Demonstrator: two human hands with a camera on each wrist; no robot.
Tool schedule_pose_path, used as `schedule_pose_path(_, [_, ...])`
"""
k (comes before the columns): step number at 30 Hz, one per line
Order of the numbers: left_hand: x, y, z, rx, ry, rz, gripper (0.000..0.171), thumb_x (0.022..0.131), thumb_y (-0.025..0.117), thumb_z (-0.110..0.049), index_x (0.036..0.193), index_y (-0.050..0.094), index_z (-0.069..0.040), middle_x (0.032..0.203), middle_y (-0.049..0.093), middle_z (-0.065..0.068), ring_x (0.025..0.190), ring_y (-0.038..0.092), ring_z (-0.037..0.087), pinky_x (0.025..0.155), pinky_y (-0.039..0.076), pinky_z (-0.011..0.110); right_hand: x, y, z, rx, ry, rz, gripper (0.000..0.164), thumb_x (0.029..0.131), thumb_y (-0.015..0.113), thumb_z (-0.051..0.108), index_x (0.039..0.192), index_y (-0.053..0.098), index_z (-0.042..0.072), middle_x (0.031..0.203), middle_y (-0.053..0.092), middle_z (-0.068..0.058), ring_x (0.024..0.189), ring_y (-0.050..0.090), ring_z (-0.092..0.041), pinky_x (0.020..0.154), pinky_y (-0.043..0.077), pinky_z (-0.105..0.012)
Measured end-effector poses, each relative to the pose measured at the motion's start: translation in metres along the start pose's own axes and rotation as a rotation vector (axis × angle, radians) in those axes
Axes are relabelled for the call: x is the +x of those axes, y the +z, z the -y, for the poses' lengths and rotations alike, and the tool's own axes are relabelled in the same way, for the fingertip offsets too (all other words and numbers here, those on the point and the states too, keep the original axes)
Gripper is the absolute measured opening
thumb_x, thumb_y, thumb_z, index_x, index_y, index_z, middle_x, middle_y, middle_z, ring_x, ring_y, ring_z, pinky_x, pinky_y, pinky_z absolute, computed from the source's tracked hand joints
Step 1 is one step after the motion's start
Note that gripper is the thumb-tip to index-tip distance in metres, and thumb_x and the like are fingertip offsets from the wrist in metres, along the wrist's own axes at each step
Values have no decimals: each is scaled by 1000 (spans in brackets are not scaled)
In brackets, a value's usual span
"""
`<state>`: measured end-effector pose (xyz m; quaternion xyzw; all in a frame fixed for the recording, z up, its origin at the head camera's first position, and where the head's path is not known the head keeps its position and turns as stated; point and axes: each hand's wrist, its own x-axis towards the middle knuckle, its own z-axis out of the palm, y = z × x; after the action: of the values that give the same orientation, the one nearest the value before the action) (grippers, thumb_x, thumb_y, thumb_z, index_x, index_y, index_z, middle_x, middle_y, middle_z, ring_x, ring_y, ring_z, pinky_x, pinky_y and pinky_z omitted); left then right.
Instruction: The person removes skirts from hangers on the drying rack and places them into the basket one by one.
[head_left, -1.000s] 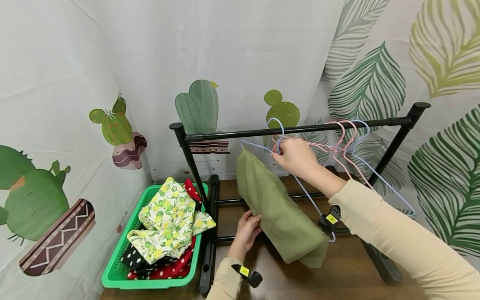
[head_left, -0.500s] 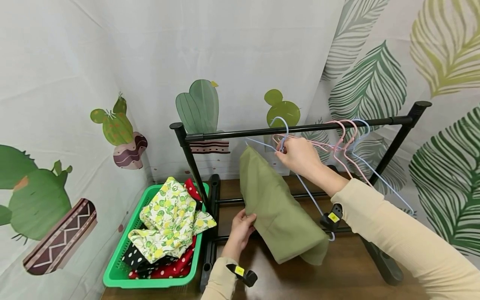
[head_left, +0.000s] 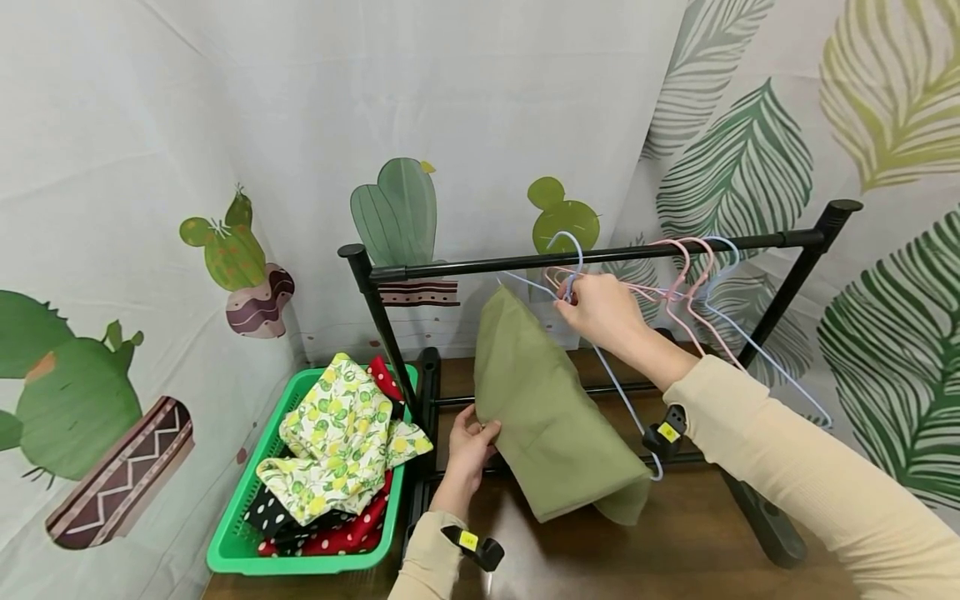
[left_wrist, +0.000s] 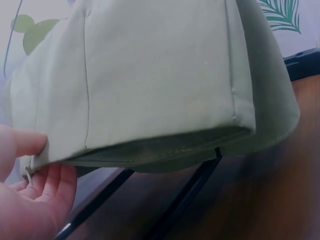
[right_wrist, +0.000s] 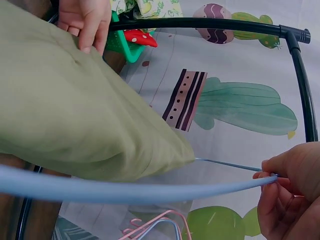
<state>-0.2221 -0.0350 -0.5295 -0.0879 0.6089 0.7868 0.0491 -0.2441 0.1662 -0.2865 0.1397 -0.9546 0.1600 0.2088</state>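
An olive-green garment [head_left: 543,408] hangs slanting from one arm of a light blue hanger [right_wrist: 150,192]. My right hand [head_left: 600,310] pinches the hanger just below its hook, which overlaps the rack's top rail in the head view. The hanger's other arm sticks out bare to the lower right. With thumb on top and fingers underneath, my left hand [head_left: 467,448] holds the garment's left edge. In the left wrist view the hem [left_wrist: 165,137] gapes slightly beside that hand, and a hem corner sits between its thumb and fingers.
A black rack [head_left: 480,267] stands on the brown table [head_left: 570,567]. Pink hangers [head_left: 708,262] and another blue hanger [head_left: 772,367] hang at its right. Left of it sits a green basket [head_left: 300,567] with lemon-print cloth [head_left: 337,433] and polka-dot cloth [head_left: 352,537].
The hanger and right hand have shifted slightly right. My left hand has moved left and a little up along with the garment's edge, spreading the cloth wider.
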Motion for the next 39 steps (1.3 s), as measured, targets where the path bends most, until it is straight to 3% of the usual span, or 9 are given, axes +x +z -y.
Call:
schedule_pose_path(5, [-3,-3,-10,60,51,-1,65,84,64,-6,140,30,-10,103,61,15,80,60,14,64,50,28,0,0,-2,-7,17,-12,15,82,65,21,73,68,9,61,62,-6,60,60,-28,47,45,-40])
schedule_pose_path(10, [-5,-7,-22,144,91,38,59,85,63,-6,138,36,-5,110,59,17,84,59,14,67,50,30,0,0,-4,-23,19,-14,16,82,64,22,74,68,9,60,62,-5,59,60,-27,48,45,-39])
schedule_pose_path(20, [-25,-6,-57,287,90,84,45,87,60,-5,129,46,4,106,59,18,81,59,13,68,51,29,-1,0,-7,-16,21,-10,18,83,63,21,71,67,8,55,58,-4,52,54,-22,45,41,-35])
schedule_pose_path(31, [-10,-25,-54,372,118,153,35,83,66,-7,115,59,1,82,60,6,72,62,13,63,54,31,-2,1,-9,-30,14,-6,18,83,64,21,73,69,7,60,62,-6,58,59,-27,50,46,-40])
schedule_pose_path(39, [-17,-29,-79,422,140,189,28,82,66,-3,109,61,3,75,57,5,69,62,15,65,54,31,-3,2,-9,-38,-12,-18,14,82,66,19,77,70,7,66,64,-7,59,60,-27,51,46,-40])
